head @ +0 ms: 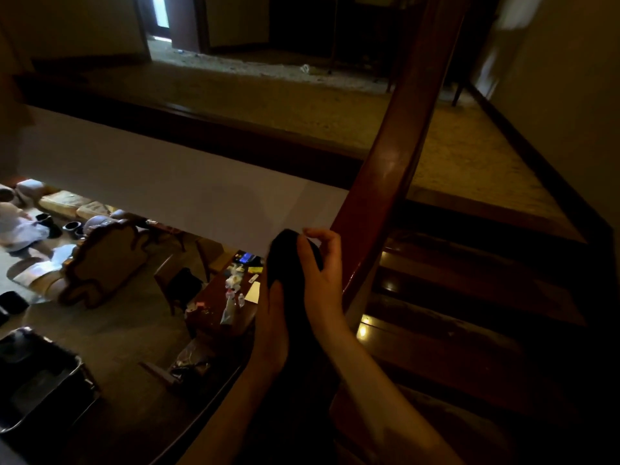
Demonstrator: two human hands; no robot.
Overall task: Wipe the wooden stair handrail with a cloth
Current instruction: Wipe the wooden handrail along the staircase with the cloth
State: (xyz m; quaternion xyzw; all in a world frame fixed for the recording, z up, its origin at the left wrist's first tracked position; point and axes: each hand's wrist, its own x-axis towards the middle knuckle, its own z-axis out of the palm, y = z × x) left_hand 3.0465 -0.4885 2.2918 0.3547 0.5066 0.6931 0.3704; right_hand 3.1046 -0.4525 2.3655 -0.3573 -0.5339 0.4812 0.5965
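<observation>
Black crumpled cloth [289, 263], right hand [320, 275] gripping, glossy wooden handrail [392, 169]

**Dark cloth bunched up just beside the rail**

Here's the handrail [396, 156]: glossy reddish-brown wood with a rounded top, running on a slant from the upper right of the frame down to lower centre, a soft sheen halfway along. Just left of its lower stretch sits the cloth [288, 263], black and bunched. The right hand [322, 270] curls over the top of it, and the left hand [271, 327] lies against it from below. Whether cloth meets wood is too dim to tell.
</observation>
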